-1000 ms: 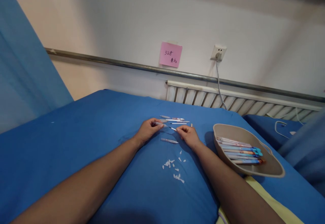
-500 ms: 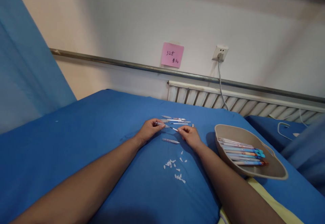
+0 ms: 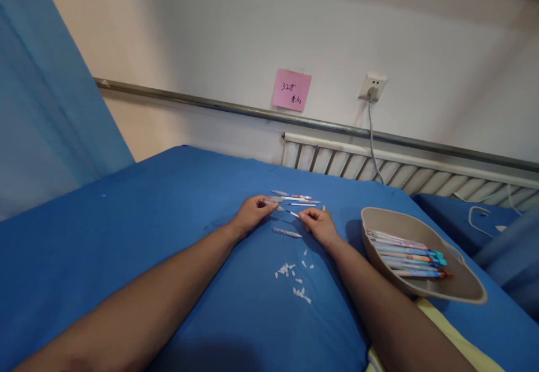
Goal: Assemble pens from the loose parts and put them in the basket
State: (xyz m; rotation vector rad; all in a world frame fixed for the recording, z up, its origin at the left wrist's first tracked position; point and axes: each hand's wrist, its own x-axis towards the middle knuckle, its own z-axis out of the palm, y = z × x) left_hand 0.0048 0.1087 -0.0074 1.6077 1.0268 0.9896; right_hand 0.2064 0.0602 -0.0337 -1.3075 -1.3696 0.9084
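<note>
My left hand [image 3: 251, 214] rests on the blue sheet [image 3: 168, 220] and pinches a clear pen barrel [image 3: 273, 205]. My right hand [image 3: 319, 223] pinches the end of a thin white refill [image 3: 292, 213] whose tip meets the barrel. A second clear barrel [image 3: 287, 232] lies between the hands, nearer me. Several loose pen parts [image 3: 295, 198] lie just beyond the fingers. A scatter of small white caps [image 3: 293, 279] sits on the sheet between my forearms.
A beige tray [image 3: 467, 293] at the right holds several assembled pens [image 3: 408, 251]. A radiator [image 3: 400, 172] and a metal rail run along the wall, with a pink note [image 3: 291, 90], a socket [image 3: 371, 87] and a hanging cable. A blue curtain [image 3: 42, 119] stands left.
The view has drifted slightly, so everything sits a little further right. The hands keep their grip on the barrel and refill, with hardly any movement.
</note>
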